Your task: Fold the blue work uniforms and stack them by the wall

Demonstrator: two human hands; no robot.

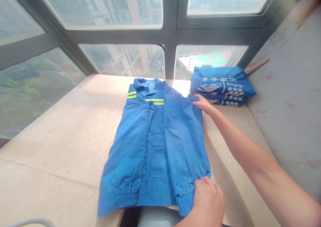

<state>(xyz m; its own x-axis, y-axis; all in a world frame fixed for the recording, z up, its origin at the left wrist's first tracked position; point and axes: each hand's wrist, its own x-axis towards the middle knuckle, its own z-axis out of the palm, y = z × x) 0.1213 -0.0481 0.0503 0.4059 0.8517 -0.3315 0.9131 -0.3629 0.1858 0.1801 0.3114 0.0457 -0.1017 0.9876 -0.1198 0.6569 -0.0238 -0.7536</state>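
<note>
A blue work jacket (155, 160) lies spread on a pale tabletop, its collar away from me. Both sleeves are laid lengthwise over its body, with the elastic cuffs near the bottom hem. Yellow-green reflective strips cross one sleeve and the chest. My right hand (202, 103) pinches the jacket's right edge near the shoulder. Down by the right-hand cuff, my left hand (209, 197) is closed on the jacket's lower right edge; its fingertips are partly hidden.
Folded blue garments (220, 83) with white printing are stacked at the back right, just beyond my right hand. Framed windows (120, 59) stand behind the tabletop (62, 136). A patterned wall (291, 99) bounds the right side. Part of a pale curved thing (35, 222) shows at lower left.
</note>
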